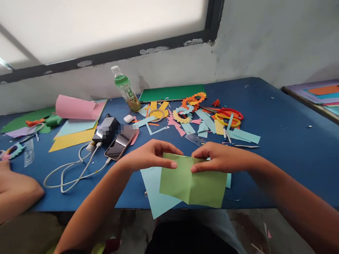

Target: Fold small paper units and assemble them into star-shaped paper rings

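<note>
A light green sheet of paper (207, 189) with a crease down its middle is held up over the table's front edge. My left hand (155, 155) pinches its top edge on the left, thumb in front and fingers behind. Right of the crease, my right hand (216, 157) grips the same edge, its thumb also on the front. Under the green sheet lies light blue paper (157, 196), one corner hanging past the table edge. A clear ruler (195, 139) lies just beyond my hands.
Scissors with red and yellow handles (228, 115) lie among paper scraps at the back right. A drink bottle (127, 89) stands near the wall. Left are a phone (120, 143), a black charger (106, 129) and a white cable (66, 181). Another person's arm (13, 186) rests far left.
</note>
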